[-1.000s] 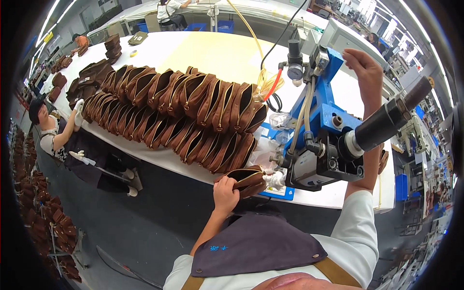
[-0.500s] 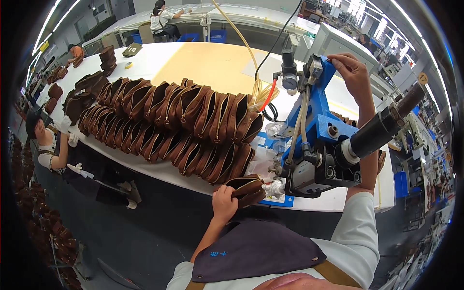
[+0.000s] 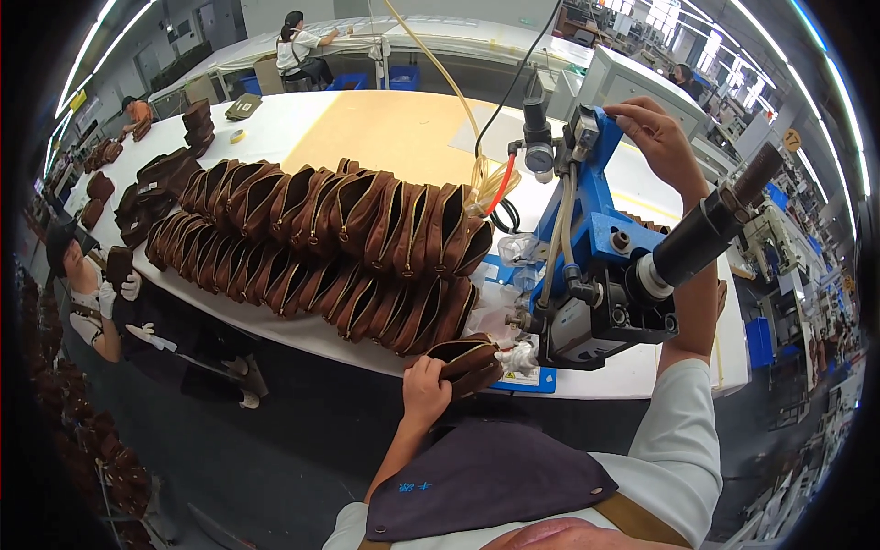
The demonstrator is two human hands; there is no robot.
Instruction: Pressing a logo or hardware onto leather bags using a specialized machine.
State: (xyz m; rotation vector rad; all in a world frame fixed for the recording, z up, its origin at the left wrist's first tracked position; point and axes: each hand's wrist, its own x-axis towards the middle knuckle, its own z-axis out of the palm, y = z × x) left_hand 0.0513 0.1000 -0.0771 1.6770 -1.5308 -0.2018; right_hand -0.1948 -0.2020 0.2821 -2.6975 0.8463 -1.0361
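Observation:
My left hand grips a brown zipped leather pouch and holds it against the nozzle of a blue press machine at the table's near edge. My right hand rests on top of the machine's blue frame, fingers bent over its upper part by the valve. A black cylinder sticks out from the machine toward the right. Two long rows of open brown pouches lie on the white table just left of the machine.
Yellow and red hoses and a black cable run up from the machine. A tan sheet lies further back. A gloved person sits at the left table edge with a pouch. More brown pouches lie far left.
My left hand with the pouch stays at the nozzle. My right hand stays on the machine top. The view has shifted slightly.

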